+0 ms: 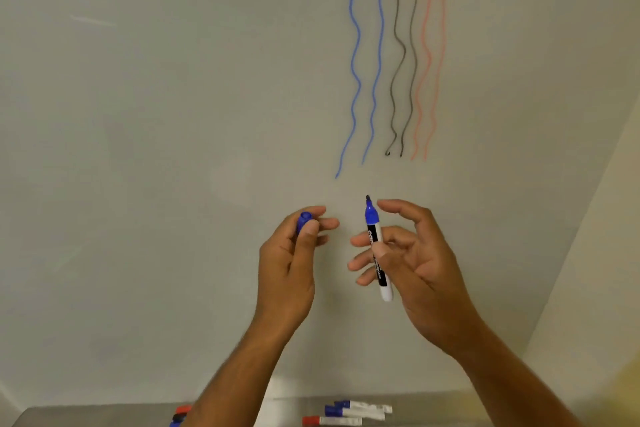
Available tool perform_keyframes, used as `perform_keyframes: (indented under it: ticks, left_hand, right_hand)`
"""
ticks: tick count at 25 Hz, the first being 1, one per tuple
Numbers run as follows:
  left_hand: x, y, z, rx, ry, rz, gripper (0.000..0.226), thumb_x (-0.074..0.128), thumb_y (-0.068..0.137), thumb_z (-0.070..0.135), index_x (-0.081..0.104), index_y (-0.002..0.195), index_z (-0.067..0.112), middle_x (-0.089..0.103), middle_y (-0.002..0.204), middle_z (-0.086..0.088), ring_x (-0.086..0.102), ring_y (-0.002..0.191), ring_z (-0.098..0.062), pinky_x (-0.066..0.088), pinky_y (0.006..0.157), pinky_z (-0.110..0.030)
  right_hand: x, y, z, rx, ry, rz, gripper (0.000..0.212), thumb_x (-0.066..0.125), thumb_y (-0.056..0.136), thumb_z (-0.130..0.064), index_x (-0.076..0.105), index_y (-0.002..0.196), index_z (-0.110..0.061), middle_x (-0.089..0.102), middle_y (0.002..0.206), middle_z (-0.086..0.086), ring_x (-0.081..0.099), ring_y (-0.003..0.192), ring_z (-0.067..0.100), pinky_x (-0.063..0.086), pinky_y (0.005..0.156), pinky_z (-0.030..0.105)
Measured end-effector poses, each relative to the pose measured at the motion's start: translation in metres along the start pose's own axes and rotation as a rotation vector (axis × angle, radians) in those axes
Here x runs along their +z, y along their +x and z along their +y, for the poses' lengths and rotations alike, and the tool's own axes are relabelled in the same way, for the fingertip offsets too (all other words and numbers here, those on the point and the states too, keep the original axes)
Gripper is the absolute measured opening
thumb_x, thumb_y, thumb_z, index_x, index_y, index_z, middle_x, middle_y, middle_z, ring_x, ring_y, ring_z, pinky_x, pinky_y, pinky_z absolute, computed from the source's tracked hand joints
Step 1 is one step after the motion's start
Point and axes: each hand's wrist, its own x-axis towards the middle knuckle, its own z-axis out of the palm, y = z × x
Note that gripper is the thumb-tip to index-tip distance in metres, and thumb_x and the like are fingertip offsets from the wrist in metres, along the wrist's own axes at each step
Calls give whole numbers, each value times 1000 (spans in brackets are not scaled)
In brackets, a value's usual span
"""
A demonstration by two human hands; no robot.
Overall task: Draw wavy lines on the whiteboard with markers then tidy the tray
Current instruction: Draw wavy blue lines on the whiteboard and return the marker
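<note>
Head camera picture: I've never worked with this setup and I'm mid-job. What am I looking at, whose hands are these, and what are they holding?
There is no machine here. A person works with bare hands, and the single camera sits on their head, looking forward and down. The pale surface filling the view is the whiteboard. It carries wavy lines: two blue lines, two black lines and two red lines. The right hand holds a blue marker, uncapped, with its tip pointing up. The left hand pinches a blue cap. Along the bottom edge is the grey tray. Three capped markers lie on it, two blue and one red. A few more are partly hidden behind the left forearm.
</note>
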Motion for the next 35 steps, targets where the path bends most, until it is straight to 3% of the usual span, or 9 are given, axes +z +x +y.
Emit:
perform_keyframes:
  ticks: [2,4,9,13,16,18,21,25,35]
  left_hand:
    - [1,23,20,147,41,24,21,52,108,32,67,122,30,79,114,4,73,114,-17,58,99,-36]
    - [1,48,40,254,59,52,20,56,104,34,64,118,23,79,113,7,73,114,-13,57,99,-30]
    - [-6,115,71,616,342,163,29,61,106,26,69,124,6,75,126,3,67,122,2,52,98,-16]
    - [-8,172,77,891,654,191,33,61,108,18,63,137,1,65,143,-14,61,137,-28,52,112,-43]
    - [-9,206,85,982,775,216,45,52,109,25,59,143,-3,58,150,-22,53,144,-36,44,120,-47]
    - [-10,228,91,1078,826,252,44,52,111,24,59,142,-7,59,149,-24,53,143,-38,44,119,-51]
    - [-10,253,94,1218,889,302,39,57,110,15,61,139,-10,60,147,-24,53,143,-39,47,116,-57]
    - [-10,261,88,1288,902,330,38,61,109,13,60,141,-7,58,149,-20,53,144,-37,46,117,-57]
    - [-9,260,85,1304,876,341,37,61,109,17,64,138,-6,60,148,-19,54,144,-36,45,118,-56]
  right_hand:
    - [-6,19,-17,-138,-55,13,30,53,105,-4,62,128,-19,73,107,10,76,88,37,65,71,49]
    - [-13,38,-34,-227,-47,56,25,51,104,-4,68,121,-12,73,102,11,76,89,37,64,70,53]
    - [-38,85,-75,-405,-57,111,44,40,94,4,63,129,-8,75,110,14,71,110,32,58,89,42]
    - [-40,116,-103,-560,-190,290,30,71,93,-1,61,121,-10,70,93,9,69,86,20,56,78,32]
    - [-45,143,-124,-647,-158,491,4,67,101,-18,66,99,-15,64,78,2,65,73,27,55,73,30]
    - [-53,165,-134,-666,-132,553,7,60,103,-14,66,100,-12,69,74,2,71,73,30,57,74,30]
    - [-62,196,-147,-679,-209,583,9,66,97,-12,66,105,-10,75,82,14,72,75,29,56,67,22]
    - [-75,234,-150,-697,-312,624,12,75,92,-9,70,102,-5,73,86,1,71,73,11,52,63,18]
    - [-85,254,-150,-730,-405,652,3,74,89,-4,71,91,-5,69,76,1,59,61,6,45,57,12]
